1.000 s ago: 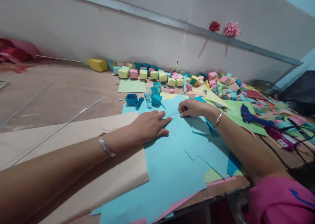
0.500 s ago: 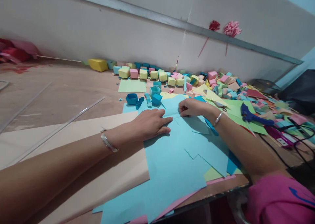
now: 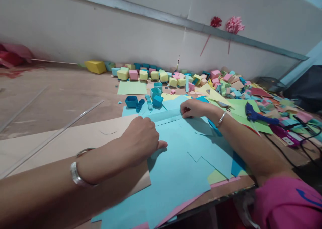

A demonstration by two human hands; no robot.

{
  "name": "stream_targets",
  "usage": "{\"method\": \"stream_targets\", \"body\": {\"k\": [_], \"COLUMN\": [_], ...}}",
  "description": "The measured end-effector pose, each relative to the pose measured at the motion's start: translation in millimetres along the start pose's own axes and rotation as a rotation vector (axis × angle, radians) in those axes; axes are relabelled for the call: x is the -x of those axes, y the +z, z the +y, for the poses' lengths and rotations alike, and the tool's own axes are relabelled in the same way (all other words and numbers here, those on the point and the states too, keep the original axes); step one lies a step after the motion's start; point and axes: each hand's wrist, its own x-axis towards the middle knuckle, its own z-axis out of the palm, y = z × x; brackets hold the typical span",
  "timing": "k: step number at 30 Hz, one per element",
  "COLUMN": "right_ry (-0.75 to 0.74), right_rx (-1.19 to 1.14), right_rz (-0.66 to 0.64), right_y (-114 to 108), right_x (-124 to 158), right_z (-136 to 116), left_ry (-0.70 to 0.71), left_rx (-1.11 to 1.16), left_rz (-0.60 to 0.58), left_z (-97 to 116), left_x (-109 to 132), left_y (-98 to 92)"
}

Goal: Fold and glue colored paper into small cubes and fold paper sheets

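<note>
A large light blue paper sheet (image 3: 176,162) lies in front of me over a beige board (image 3: 75,145). A narrow folded strip (image 3: 163,116) runs along its far edge. My left hand (image 3: 142,140) rests on the sheet's left edge with fingers curled under and thumb out along the paper. My right hand (image 3: 195,108) pinches the right end of the folded strip, fingers pressed together. Both wrists carry silver bangles.
Small blue paper boxes (image 3: 143,101) sit just beyond the sheet. A row of yellow, pink and blue paper cubes (image 3: 156,75) lines the wall. Green sheets, a blue glue gun (image 3: 256,115) and cables lie right. Clear rods (image 3: 55,131) lie left.
My left hand slid back toward me and curled from flat into a loose fist. The far edge of the blue sheet now shows as a folded strip. My right hand stayed put.
</note>
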Motion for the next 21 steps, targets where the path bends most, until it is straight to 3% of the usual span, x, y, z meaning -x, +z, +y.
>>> {"method": "stream_targets", "body": {"k": [4,8,10,12,15,18,21], "right_ry": [-0.001,-0.012,-0.021,-0.035,-0.047,-0.045,-0.042], "right_rx": [-0.005,-0.002,0.004,0.012,0.022,0.026,0.027], "right_rz": [-0.002,0.005,0.006,0.006,0.005,-0.001,0.001], "right_y": [0,0,0,0,-1,-1,-1], "right_x": [0,0,0,-1,0,1,1], "right_z": [0,0,1,1,0,-1,-1], "left_ry": [-0.091,-0.122,-0.014,0.201,0.397,0.395,0.368], "left_rx": [-0.003,-0.018,0.035,0.146,0.289,0.352,0.336], "left_rz": [-0.017,0.209,0.347,0.411,0.314,0.186,0.153], "left_z": [1,9,10,7,-1,-5,-3], "left_x": [6,5,-3,-15,-32,-35,-29], "left_y": [-6.3,-1.3,8.6,22.7,42.5,48.3,42.5]}}
